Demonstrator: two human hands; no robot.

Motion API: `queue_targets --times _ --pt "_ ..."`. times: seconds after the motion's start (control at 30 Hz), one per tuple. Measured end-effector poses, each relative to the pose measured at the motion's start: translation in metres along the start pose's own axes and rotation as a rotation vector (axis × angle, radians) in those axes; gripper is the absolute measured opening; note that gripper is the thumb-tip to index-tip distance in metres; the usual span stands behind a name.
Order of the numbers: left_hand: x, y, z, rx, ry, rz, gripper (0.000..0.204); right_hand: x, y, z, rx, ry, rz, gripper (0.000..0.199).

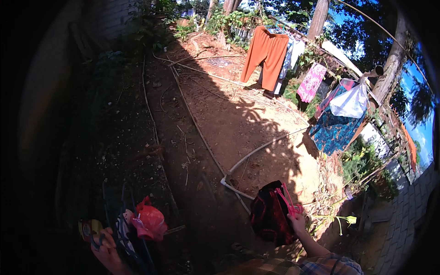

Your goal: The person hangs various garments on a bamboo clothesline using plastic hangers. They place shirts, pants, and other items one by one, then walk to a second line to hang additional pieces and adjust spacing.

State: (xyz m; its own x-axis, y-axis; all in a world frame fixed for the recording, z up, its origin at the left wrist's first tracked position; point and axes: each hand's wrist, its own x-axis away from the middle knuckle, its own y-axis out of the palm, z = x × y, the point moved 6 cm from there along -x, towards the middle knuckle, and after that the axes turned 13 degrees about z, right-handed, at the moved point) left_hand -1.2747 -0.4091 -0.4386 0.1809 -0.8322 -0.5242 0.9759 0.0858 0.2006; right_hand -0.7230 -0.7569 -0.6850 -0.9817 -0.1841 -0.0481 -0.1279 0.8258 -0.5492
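Note:
At the lower left, my left hand (107, 254) has its fingers curled round several dark blue-grey clothes hangers (124, 229). A bright red-pink bundle (152, 221), perhaps cloth or plastic, hangs beside them, with a pale patterned piece next to it. A small yellow item (90, 229) shows by the fingers; its kind I cannot make out. Toward the lower right, my right hand (297, 221) is closed on a pink clothes hanger (288, 201). From it hangs a black and dark red garment (271, 215), just left of that hand.
Orange trousers (266, 57), a pink patterned cloth (312, 82), a blue patterned cloth (337, 130) and a white plastic bag (349, 101) hang along a line at the right. Pale pipes (197, 121) cross the dirt ground. Tree trunks (392, 62) rise behind.

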Motion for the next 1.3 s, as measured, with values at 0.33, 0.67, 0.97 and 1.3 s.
queue_targets --times 0.33,0.67,0.97,1.3 --pt "-0.062 0.037 -0.048 0.159 -0.064 0.111 0.039 -0.019 0.045 -0.012 0.041 0.054 -0.058 0.033" --pt "-0.125 0.128 -0.105 -0.167 0.016 0.022 0.028 -0.120 0.114 -0.113 0.124 -0.022 -0.026 0.036" --pt "-0.259 0.258 -0.216 -0.014 -0.073 -0.177 0.026 -0.223 0.246 -0.202 0.013 0.001 0.023 0.041" --pt "-0.428 0.448 -0.325 0.094 -0.484 -0.400 0.009 -0.282 0.352 -0.361 0.028 0.142 0.151 0.038"
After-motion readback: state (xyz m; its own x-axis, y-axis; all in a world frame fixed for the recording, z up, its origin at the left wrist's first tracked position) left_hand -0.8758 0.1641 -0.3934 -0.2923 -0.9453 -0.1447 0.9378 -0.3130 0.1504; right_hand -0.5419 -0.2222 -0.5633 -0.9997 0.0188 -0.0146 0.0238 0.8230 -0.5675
